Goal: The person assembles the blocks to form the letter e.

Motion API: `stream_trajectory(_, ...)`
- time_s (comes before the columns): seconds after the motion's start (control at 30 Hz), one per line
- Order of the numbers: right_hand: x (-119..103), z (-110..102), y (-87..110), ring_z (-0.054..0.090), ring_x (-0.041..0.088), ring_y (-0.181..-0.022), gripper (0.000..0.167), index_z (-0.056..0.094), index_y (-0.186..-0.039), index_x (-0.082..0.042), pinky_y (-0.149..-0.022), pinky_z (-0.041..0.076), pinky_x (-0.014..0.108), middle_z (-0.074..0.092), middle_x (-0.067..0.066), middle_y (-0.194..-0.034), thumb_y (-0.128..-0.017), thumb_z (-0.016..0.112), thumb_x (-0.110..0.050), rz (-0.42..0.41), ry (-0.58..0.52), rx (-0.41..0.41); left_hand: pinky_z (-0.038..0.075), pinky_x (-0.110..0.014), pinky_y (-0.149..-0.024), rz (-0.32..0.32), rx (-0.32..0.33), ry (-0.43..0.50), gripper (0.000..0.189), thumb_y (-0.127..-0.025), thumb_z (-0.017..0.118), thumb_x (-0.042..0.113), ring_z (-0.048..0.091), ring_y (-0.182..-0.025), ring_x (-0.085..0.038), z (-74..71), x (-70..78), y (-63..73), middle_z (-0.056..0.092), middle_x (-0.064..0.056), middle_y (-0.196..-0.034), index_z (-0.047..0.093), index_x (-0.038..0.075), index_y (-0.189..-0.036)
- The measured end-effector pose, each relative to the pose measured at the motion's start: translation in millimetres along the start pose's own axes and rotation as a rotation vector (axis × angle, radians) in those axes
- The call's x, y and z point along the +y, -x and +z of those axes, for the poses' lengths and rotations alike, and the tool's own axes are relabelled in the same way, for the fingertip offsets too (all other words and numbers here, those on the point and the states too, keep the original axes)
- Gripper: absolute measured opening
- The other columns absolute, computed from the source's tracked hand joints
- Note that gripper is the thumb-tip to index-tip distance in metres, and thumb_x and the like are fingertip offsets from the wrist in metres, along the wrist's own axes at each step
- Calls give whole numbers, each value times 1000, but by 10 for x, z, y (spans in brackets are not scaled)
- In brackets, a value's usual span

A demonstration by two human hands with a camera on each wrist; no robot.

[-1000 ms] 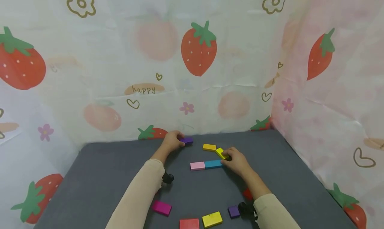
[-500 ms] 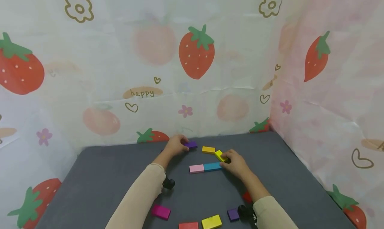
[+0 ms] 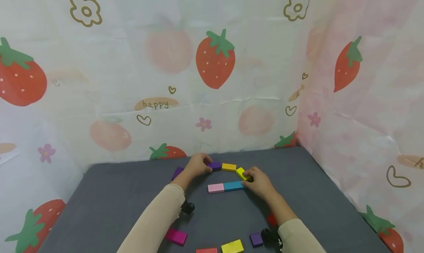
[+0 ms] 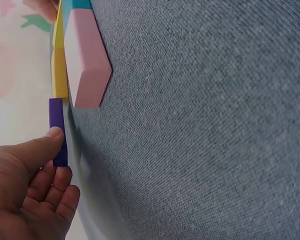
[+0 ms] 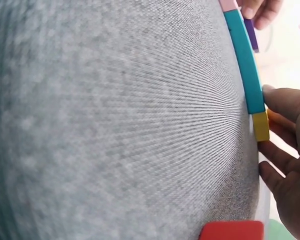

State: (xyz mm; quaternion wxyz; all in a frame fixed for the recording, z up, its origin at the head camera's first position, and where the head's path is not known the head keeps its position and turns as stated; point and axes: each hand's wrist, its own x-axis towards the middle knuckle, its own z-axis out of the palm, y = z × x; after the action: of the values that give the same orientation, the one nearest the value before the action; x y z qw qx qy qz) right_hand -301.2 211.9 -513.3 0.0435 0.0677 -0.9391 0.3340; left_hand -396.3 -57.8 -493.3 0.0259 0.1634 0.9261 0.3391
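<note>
My left hand (image 3: 197,165) pinches a purple block (image 3: 216,166) at the far side of the table. In the left wrist view, the thumb is on one face of that purple block (image 4: 56,112), and its end lies right by the orange-yellow block (image 4: 60,75). My right hand (image 3: 260,182) holds a bright yellow block (image 3: 241,172) between thumb and fingers, set at a slant off the orange-yellow block's right end. Nearer than these lie a pink block (image 3: 215,188) and a blue block (image 3: 233,186), end to end; the right thumb is close to the blue one.
Another purple block (image 3: 177,172) lies behind the left forearm. Toward the front are a magenta block (image 3: 176,236), a coral-red block (image 3: 207,250), a yellow block (image 3: 232,246), and a small purple block (image 3: 256,239). A red block (image 3: 272,220) is partly hidden by the right forearm.
My left hand has slid the purple block rightward, up to the orange-yellow block's left end. The other purple block has come into sight behind that forearm. My right hand keeps its place.
</note>
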Motion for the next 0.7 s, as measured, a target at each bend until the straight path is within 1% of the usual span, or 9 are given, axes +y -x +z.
stream_trajectory(0.13,-10,-6,7,62,27,-112,35,71,-124,-6,-97,51,47,62,4,-120,-91,79,-18,-1,-8,1,53,-41,-92,-1,-10,-11,29,-85,84,10,63,-95,-21,16,11,4,70,-11,-106,73,4,-111)
stream_trajectory(0.37,-1,2,11,62,26,-110,35,71,-124,-6,-95,52,46,62,4,-119,-91,79,-16,-13,-3,3,53,-42,-94,-13,8,-21,27,-83,86,9,64,-96,-22,38,-19,-2,71,-8,-103,73,5,-106)
stream_trajectory(0.57,8,13,17,62,26,-112,35,72,-123,-7,-96,52,47,62,4,-120,-91,79,-17,-5,-1,11,53,-41,-93,7,1,-21,28,-81,87,10,64,-95,-21,54,-55,-35,71,-7,-102,73,6,-106)
stream_trajectory(0.7,10,14,15,62,27,-112,34,72,-122,-7,-96,52,47,63,4,-120,-91,79,-17,-8,2,18,53,-42,-93,8,-5,-19,28,-81,87,10,64,-95,-21,57,-52,-37,71,-7,-101,74,6,-106)
